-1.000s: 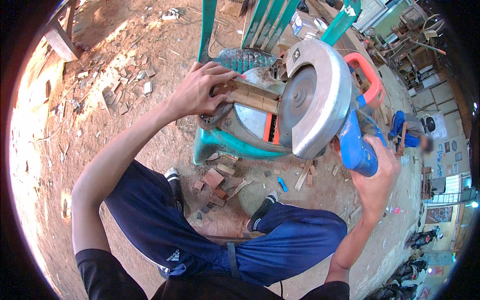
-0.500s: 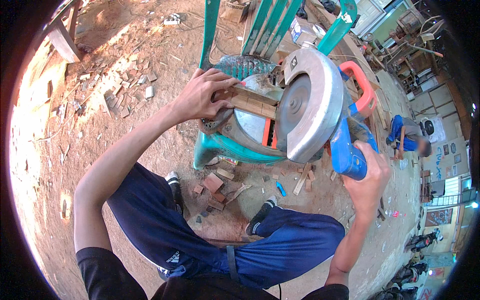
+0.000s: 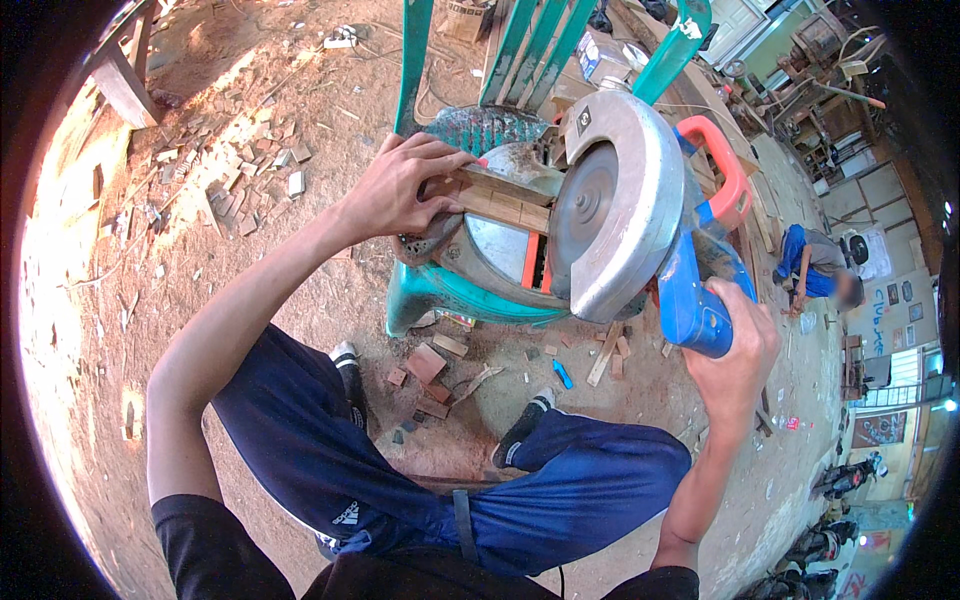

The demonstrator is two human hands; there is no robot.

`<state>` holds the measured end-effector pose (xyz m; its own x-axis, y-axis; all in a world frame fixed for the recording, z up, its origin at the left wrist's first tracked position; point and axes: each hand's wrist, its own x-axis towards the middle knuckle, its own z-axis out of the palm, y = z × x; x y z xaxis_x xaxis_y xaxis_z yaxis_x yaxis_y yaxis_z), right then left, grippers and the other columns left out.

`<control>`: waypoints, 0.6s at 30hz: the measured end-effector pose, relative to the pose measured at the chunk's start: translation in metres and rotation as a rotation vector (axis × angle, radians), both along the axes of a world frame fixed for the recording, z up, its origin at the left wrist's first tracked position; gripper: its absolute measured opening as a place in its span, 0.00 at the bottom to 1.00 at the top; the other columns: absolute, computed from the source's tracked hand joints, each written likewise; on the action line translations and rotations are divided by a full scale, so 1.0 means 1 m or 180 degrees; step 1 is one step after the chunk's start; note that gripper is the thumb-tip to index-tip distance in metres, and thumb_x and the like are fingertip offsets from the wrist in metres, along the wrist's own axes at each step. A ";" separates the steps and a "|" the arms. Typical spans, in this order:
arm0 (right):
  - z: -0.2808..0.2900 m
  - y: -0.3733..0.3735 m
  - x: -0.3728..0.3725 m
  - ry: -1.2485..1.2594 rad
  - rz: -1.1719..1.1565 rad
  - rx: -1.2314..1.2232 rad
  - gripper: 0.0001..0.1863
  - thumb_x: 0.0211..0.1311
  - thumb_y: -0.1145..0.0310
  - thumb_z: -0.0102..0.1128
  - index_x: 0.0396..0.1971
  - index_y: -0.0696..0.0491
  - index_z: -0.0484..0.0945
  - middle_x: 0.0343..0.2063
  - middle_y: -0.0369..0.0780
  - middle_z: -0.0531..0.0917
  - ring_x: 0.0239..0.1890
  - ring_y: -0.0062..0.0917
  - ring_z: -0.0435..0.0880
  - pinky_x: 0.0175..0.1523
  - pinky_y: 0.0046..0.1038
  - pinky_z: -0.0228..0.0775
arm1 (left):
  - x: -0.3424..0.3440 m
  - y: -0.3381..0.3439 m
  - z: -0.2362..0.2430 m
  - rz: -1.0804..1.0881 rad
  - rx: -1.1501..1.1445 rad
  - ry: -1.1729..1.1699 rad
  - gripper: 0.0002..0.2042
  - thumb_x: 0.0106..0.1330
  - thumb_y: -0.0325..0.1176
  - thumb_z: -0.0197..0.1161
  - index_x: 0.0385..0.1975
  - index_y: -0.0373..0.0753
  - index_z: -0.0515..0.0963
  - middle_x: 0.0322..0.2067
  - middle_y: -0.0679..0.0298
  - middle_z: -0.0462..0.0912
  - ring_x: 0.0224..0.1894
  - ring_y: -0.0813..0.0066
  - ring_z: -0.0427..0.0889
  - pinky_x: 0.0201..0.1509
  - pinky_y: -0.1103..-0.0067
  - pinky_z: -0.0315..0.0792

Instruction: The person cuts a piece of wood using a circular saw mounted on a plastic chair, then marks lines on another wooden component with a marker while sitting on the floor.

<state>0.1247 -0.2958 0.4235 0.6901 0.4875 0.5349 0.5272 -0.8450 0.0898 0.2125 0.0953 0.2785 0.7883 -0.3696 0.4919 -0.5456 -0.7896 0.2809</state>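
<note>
A miter saw [image 3: 640, 215] with a silver guard, a blue handle and an orange-red carry grip rests on a green plastic chair [image 3: 410, 298]. Its round blade [image 3: 585, 205] stands at the right end of a wood strip [image 3: 505, 206] lying across the saw's base. My left hand [image 3: 405, 190] is closed on the strip's left end, thumb on the near side, by the fence. Wrapped round the blue handle is my right hand [image 3: 735, 345]. Whether the blade touches the wood, I cannot tell.
Cut wood blocks [image 3: 428, 364] lie on the dirt floor between my feet, with a small blue object [image 3: 562, 374] nearby. More wood offcuts [image 3: 245, 180] are scattered at the left. Another person [image 3: 815, 265] crouches at the far right. Boards and tools stand at the back right.
Both hands keep their holds. The saw head and the wood appear shifted very slightly left; otherwise the scene looks the same.
</note>
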 end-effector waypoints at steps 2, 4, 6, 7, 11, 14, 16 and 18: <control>-0.001 0.000 0.000 -0.0023 0.0015 0.0019 0.27 0.37 0.72 0.78 0.43 0.54 0.82 0.35 0.43 0.88 0.37 0.40 0.87 0.43 0.38 0.71 | 0.002 0.001 -0.003 -0.0014 0.0008 -0.0175 0.31 0.55 0.43 0.73 0.62 0.43 0.79 0.56 0.60 0.83 0.60 0.61 0.78 0.61 0.65 0.66; -0.002 0.001 0.000 -0.0016 0.0048 0.0018 0.26 0.37 0.72 0.78 0.43 0.55 0.82 0.35 0.44 0.88 0.37 0.40 0.87 0.43 0.38 0.72 | 0.003 0.002 -0.006 -0.0026 0.0018 -0.0346 0.31 0.54 0.43 0.73 0.60 0.43 0.80 0.54 0.61 0.84 0.57 0.63 0.79 0.58 0.67 0.66; -0.004 0.000 0.001 -0.0021 0.0050 0.0038 0.26 0.37 0.72 0.78 0.43 0.55 0.82 0.35 0.44 0.88 0.37 0.40 0.87 0.43 0.38 0.72 | 0.003 0.002 -0.007 0.0001 0.0031 -0.0318 0.30 0.54 0.42 0.73 0.60 0.43 0.80 0.54 0.61 0.84 0.58 0.63 0.79 0.58 0.67 0.67; -0.005 0.000 0.001 -0.0029 0.0055 0.0060 0.26 0.37 0.72 0.78 0.44 0.55 0.82 0.35 0.44 0.88 0.37 0.40 0.87 0.43 0.38 0.72 | 0.003 0.003 -0.007 0.0003 0.0034 -0.0313 0.30 0.54 0.42 0.73 0.60 0.43 0.80 0.54 0.61 0.84 0.58 0.63 0.79 0.58 0.67 0.67; -0.006 -0.001 0.002 -0.0020 0.0070 0.0044 0.26 0.38 0.72 0.78 0.44 0.55 0.82 0.35 0.44 0.88 0.37 0.40 0.87 0.43 0.38 0.72 | 0.001 0.000 -0.005 0.0020 -0.0024 -0.0166 0.31 0.54 0.41 0.74 0.61 0.42 0.79 0.55 0.58 0.84 0.60 0.60 0.78 0.61 0.65 0.66; -0.006 -0.001 0.002 -0.0055 0.0097 0.0057 0.26 0.38 0.72 0.78 0.44 0.55 0.82 0.34 0.44 0.88 0.37 0.40 0.87 0.43 0.38 0.71 | 0.001 0.000 -0.006 0.0059 -0.0044 -0.0044 0.33 0.53 0.40 0.75 0.62 0.42 0.78 0.56 0.56 0.83 0.61 0.58 0.77 0.65 0.63 0.65; -0.003 -0.001 -0.001 -0.0056 0.0070 0.0055 0.26 0.37 0.73 0.78 0.44 0.55 0.82 0.34 0.44 0.87 0.37 0.40 0.87 0.43 0.38 0.72 | 0.000 -0.002 -0.004 0.0071 -0.0032 -0.0067 0.33 0.53 0.39 0.75 0.62 0.42 0.78 0.56 0.56 0.83 0.61 0.58 0.77 0.65 0.62 0.65; -0.004 0.000 -0.001 -0.0019 0.0057 0.0044 0.26 0.38 0.73 0.77 0.44 0.55 0.82 0.35 0.44 0.87 0.38 0.41 0.87 0.43 0.38 0.72 | 0.000 -0.004 -0.006 0.0122 -0.0031 -0.0071 0.33 0.52 0.38 0.75 0.63 0.42 0.78 0.55 0.56 0.83 0.61 0.58 0.77 0.64 0.63 0.66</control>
<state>0.1240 -0.2957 0.4199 0.6780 0.4923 0.5459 0.5418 -0.8365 0.0814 0.2121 0.0917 0.2726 0.7906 -0.3346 0.5128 -0.5212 -0.8073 0.2767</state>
